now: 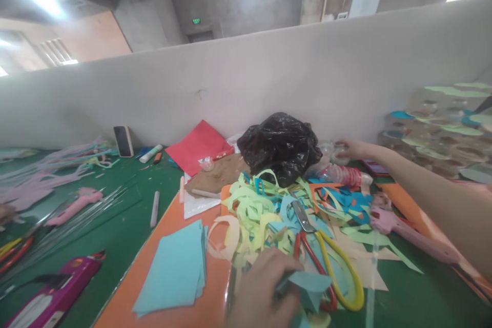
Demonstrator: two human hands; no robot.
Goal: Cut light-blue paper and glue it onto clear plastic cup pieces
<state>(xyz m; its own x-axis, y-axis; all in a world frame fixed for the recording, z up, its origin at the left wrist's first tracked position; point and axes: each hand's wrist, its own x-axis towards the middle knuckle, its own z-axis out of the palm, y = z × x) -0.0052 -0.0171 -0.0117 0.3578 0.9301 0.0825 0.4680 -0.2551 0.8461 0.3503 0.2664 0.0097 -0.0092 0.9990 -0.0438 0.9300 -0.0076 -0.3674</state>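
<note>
At the bottom middle is my left hand (265,287), its fingers curled around a piece of light blue paper (311,283). Just right of it lie scissors (340,271) with one yellow and one red handle, blades on a heap of paper scraps (249,205). My right hand (351,149) reaches far forward, its fingers closed on a clear plastic piece (338,152) beside a black plastic bag (280,148). Below that hand lies a bottle with a red-and-white wrap (346,175). A pink glue gun (411,236) rests under my right forearm.
A stack of light blue paper (171,269) lies on an orange sheet (126,294). Left are another pink glue gun (77,205), a purple box (57,292) and a standing phone (123,141). Stacked clear plastic pieces (449,138) stand right. A white partition (192,82) closes off the back.
</note>
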